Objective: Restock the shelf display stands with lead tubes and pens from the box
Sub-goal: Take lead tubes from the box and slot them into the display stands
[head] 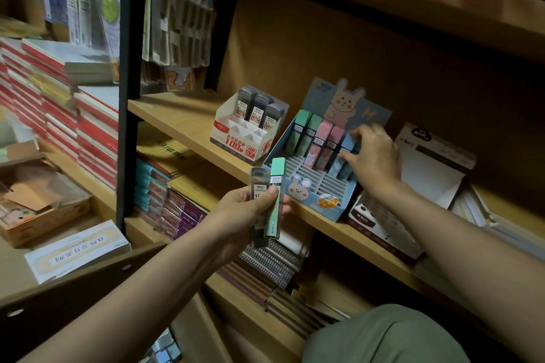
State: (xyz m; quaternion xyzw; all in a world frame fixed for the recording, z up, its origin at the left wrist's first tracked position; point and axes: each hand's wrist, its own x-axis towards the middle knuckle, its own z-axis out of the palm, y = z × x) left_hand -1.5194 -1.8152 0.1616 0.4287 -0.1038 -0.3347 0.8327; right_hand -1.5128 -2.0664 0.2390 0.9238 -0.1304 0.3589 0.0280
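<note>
My left hand (247, 212) grips two lead tubes in front of the shelf: a green one (275, 197) and a dark one (258, 186) marked 0.7. My right hand (372, 158) reaches into the blue bunny display stand (312, 188), fingers curled on a blue tube (346, 146) in its back row. Green tubes (303, 130) and pink tubes (326, 141) stand upright beside it. To the left on the same shelf, a white and red 0.7 display stand (236, 138) holds three dark tubes (257, 109).
An open white carton (427, 162) and a dark box (380, 224) sit right of the bunny stand. Stacked notebooks (177, 200) fill the shelf below. Red-edged books (59, 115) pile up at left past a black upright post (126, 97). Hanging packets (177, 18) are above.
</note>
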